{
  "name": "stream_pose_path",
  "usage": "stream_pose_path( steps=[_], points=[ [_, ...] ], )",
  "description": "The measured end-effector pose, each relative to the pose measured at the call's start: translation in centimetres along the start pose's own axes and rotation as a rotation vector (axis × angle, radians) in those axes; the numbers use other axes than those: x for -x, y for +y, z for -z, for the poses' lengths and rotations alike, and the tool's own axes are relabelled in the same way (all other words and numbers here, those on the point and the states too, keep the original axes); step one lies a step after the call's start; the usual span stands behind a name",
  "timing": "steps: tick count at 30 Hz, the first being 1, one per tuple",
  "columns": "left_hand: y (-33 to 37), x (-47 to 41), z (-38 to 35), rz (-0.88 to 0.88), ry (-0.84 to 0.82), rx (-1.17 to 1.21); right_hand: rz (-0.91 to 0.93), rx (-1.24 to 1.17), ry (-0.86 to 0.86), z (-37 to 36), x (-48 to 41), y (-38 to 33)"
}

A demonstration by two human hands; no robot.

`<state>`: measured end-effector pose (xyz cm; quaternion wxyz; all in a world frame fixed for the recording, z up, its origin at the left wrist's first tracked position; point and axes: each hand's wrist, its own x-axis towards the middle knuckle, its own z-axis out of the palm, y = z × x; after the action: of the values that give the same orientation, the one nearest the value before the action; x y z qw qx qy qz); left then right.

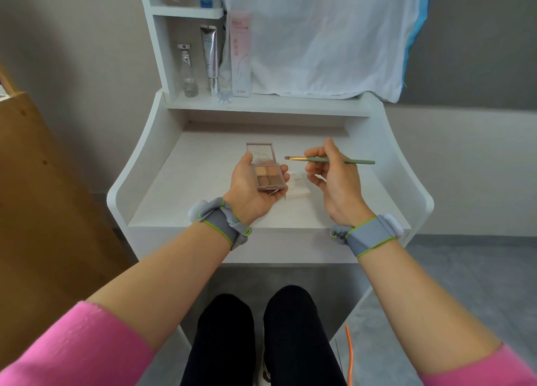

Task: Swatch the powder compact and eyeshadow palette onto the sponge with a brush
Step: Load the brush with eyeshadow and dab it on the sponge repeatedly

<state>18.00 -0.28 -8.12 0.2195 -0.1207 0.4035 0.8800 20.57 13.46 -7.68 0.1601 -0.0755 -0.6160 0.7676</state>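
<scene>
Left hand (250, 188) has its grip cupped round the open eyeshadow palette (267, 176), lid up, four tan and brown pans showing, over the white worktop (180, 193). Right hand (334, 176) is at 3 o'clock of it, grip pinching the green brush (363, 162) on the handle. The bristle tip points to 9 o'clock, near the palette lid but not touching. The white sponge (297, 192) lies on the worktop at 4 o'clock from the palette. A glass bottle (189, 74) and a silver tube (210, 57) stand on the shelf at 11 o'clock.

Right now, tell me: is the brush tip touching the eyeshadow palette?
No, the right hand holds the brush with its tip clear of the eyeshadow palette.
</scene>
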Motion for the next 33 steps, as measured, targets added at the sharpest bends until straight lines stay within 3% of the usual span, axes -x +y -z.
stream_pose_path(
  steps=[4, 14, 33],
  points=[
    [-0.3, -0.5, -0.1, -0.022, 0.035, -0.022, 0.049, 0.049, 0.041, 1.0, -0.4, 0.4],
    [-0.5, -1.3, -0.4, -0.089, 0.065, -0.011, 0.139, 0.45, 0.122, 2.7, -1.9, 2.0],
    [-0.5, -1.5, -0.7, -0.102, 0.087, -0.048, 0.148, 0.592, 0.113, 2.8, -2.3, 2.1]
  ],
)
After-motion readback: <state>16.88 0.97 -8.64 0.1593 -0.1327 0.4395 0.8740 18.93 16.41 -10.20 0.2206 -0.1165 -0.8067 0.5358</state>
